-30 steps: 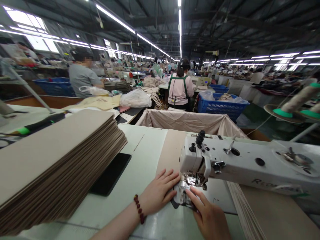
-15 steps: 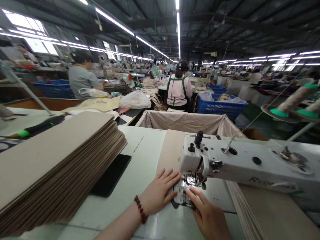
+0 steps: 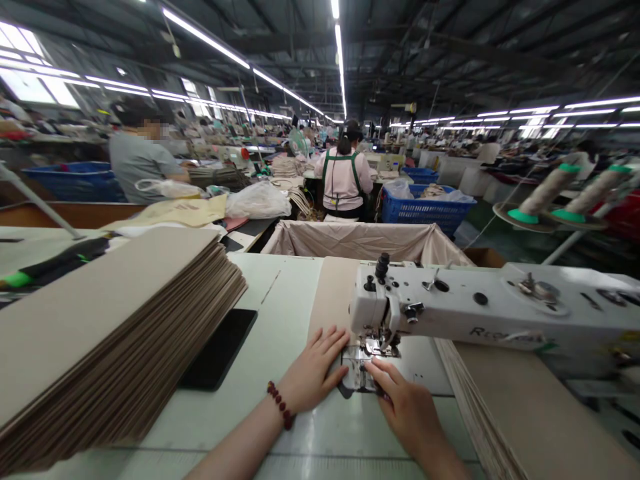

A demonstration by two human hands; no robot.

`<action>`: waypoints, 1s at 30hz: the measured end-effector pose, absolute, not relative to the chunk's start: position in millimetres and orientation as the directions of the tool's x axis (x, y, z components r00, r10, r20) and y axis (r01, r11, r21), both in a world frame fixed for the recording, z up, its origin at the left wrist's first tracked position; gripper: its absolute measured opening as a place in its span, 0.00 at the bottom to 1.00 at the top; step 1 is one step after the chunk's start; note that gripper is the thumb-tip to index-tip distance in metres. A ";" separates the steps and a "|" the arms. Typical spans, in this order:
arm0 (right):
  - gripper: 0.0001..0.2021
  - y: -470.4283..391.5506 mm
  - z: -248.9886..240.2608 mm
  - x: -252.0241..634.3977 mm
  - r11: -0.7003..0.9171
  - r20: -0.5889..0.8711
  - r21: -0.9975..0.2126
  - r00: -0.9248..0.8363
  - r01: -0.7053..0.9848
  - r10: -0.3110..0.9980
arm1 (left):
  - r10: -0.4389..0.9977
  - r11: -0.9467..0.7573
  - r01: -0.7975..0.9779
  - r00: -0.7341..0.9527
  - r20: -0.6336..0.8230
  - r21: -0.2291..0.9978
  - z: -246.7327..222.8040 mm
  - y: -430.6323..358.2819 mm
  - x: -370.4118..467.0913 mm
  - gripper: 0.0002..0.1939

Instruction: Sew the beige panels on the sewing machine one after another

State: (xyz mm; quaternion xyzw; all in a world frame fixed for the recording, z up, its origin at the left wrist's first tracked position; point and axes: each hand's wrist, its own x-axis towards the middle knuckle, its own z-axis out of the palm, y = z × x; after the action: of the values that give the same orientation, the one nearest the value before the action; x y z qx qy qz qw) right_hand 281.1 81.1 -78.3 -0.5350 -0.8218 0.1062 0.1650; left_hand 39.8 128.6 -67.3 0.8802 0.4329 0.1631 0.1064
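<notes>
A beige fabric panel [image 3: 333, 290] lies on the pale green table, passing beside the head of a white sewing machine [image 3: 430, 307]. My left hand [image 3: 313, 377] is spread flat, fingertips on the panel's near end just left of the presser foot [image 3: 373, 345]. A beaded bracelet [image 3: 280, 405] circles that wrist. My right hand [image 3: 407, 400] rests by the metal needle plate [image 3: 356, 370], its index and middle fingertips touching it. Those fingers bend forward with the thumb tucked beneath; a small dark bit shows there, too hidden to name.
A tall stack of beige panels [image 3: 125, 313] stands left, with a black phone [image 3: 220, 350] beside it. More panels [image 3: 525, 400] lie under the machine arm. Behind the table is a cloth-lined bin [image 3: 350, 239]. Thread cones [image 3: 545, 193] stand at right; co-workers sit farther off.
My view has turned slightly to the right, so the scene sits farther left. Both hands keep nearly the same places by the presser foot, and the panel shows no clear movement.
</notes>
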 end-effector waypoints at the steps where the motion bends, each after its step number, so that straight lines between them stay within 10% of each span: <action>1: 0.34 81.2 -77.6 280.8 0.397 0.159 -0.352 -0.364 0.848 0.918 | 0.801 -0.598 0.733 0.563 0.204 0.325 -69.4 128.5 39.7 0.30; 19: 0.23 45.4 -47.8 303.9 0.319 0.114 -0.468 -0.302 0.824 0.947 | 0.936 -0.187 0.967 0.121 0.331 0.175 -93.0 41.9 -0.8 0.25; 25: 0.16 -18.7 -50.5 331.1 0.069 -0.026 -0.750 -0.133 0.658 0.991 | 0.902 -0.406 0.893 0.356 0.244 0.196 -113.0 -14.0 -37.2 0.35; 30: 0.16 -49.3 -69.8 332.8 -0.049 -0.052 -0.865 0.007 0.499 0.999 | 0.873 -0.488 0.804 0.449 0.192 0.338 -71.5 -1.8 20.7 0.21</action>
State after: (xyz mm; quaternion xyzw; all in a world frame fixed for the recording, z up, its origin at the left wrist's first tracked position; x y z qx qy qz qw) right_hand 332.8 -49.3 -69.8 -0.6233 -0.6006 0.3686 0.3389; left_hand 20.7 -1.8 -71.5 0.8454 0.4959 0.1717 0.0993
